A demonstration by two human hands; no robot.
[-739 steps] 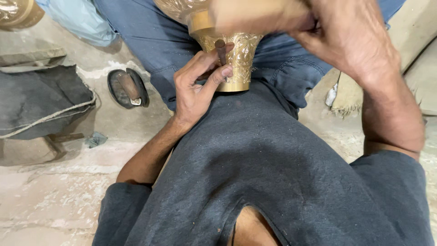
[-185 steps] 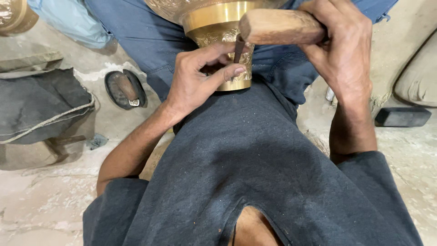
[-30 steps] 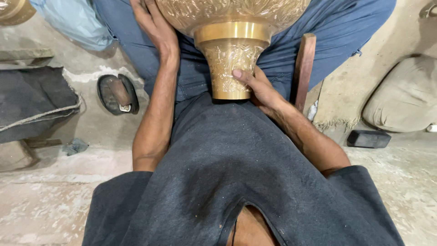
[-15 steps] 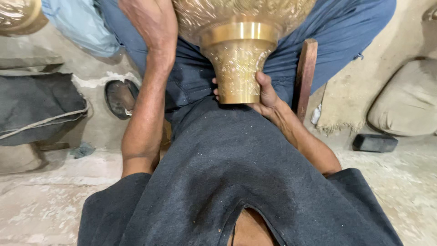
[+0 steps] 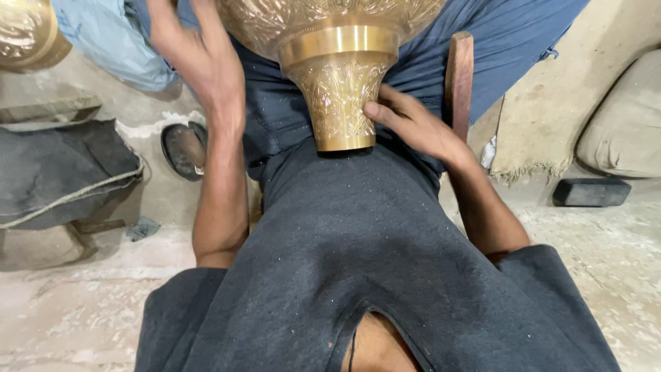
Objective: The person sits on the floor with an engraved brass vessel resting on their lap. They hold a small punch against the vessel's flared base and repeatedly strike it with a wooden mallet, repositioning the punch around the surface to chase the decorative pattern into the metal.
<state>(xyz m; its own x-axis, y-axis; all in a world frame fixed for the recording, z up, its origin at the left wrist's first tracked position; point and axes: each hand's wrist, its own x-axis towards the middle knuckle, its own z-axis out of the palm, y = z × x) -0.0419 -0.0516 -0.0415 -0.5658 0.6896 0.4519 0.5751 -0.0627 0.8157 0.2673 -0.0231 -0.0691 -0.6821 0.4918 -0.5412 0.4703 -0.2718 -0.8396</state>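
Note:
A large engraved brass vessel (image 5: 337, 103) lies across my lap, its narrow flared neck pointing at my belly and its wide body cut off by the top edge. My right hand (image 5: 413, 127) holds the right side of the neck, fingers pressed on the engraved metal. Up beside the left of the vessel's body is my left hand (image 5: 200, 58), fingers spread, holding nothing; whether it touches the brass I cannot tell. A wooden mallet (image 5: 459, 83) rests upright against my right thigh, just behind my right hand.
A dark sandal (image 5: 182, 148) lies on the floor at my left, beside a folded dark cloth (image 5: 62, 172). Another brass piece (image 5: 24, 34) and a light blue cloth (image 5: 110, 41) are at top left. A black block (image 5: 591, 192) and a beige cushion (image 5: 623, 117) lie at right.
The vessel has shifted closer and higher in view. My left hand has come off the vessel's side and spread its fingers. My right hand has slid up onto the side of the neck.

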